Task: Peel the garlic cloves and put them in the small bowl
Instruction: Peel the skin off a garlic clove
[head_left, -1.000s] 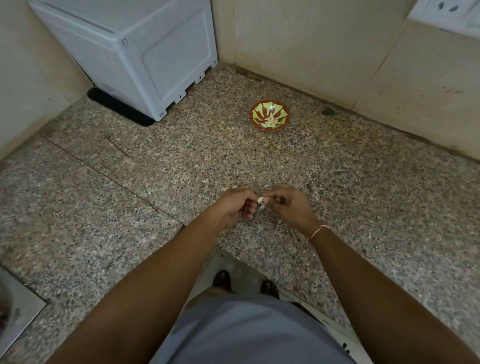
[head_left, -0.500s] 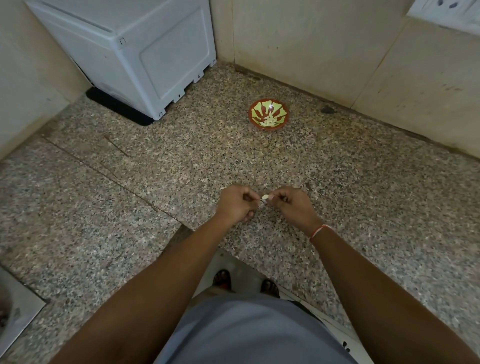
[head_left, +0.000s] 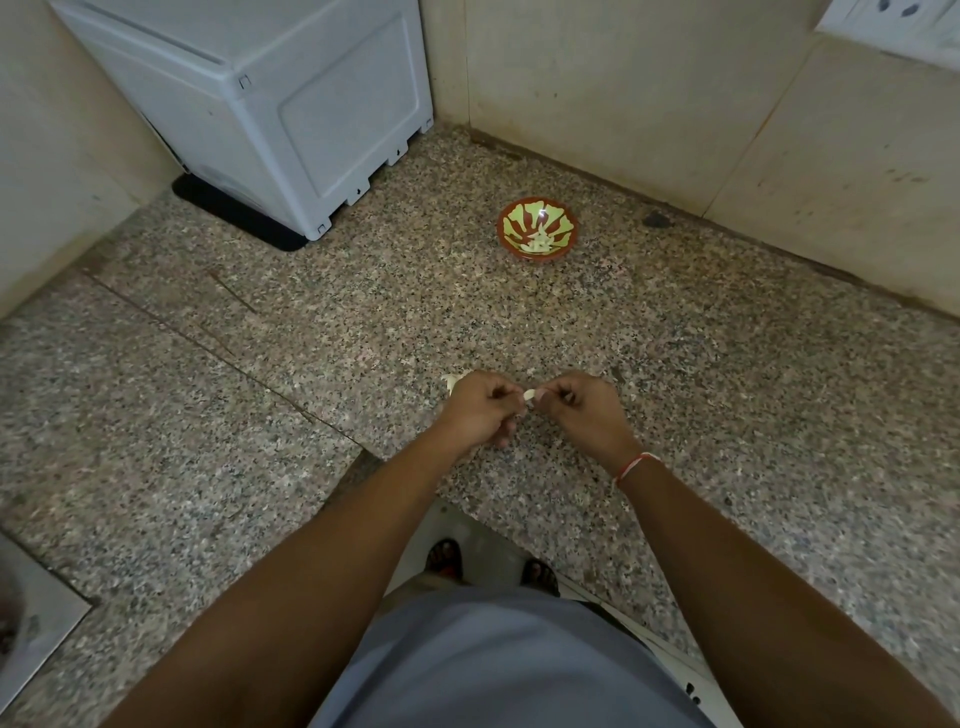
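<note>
Both hands, the left hand (head_left: 480, 408) and right hand (head_left: 584, 415), pinch one garlic clove (head_left: 530, 396) between them, so pull the skin off gently, then drop it in the small bowl (head_left: 537, 230) far ahead.

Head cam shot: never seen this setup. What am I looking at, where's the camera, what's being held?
There is no robot here. One wide-angle camera sits on a person's head and looks forward and down, so the two forearms entering from the bottom are the wearer's own. The left hand and right hand meet over a speckled stone counter and together pinch a small pale garlic clove, apparently peeling it. Farther back on the counter stands the small bowl, red-brown with a green pattern, holding some pale pieces. A white appliance stands in the far left corner. Something pale peeks out behind the left hand; I cannot tell what.
</note>
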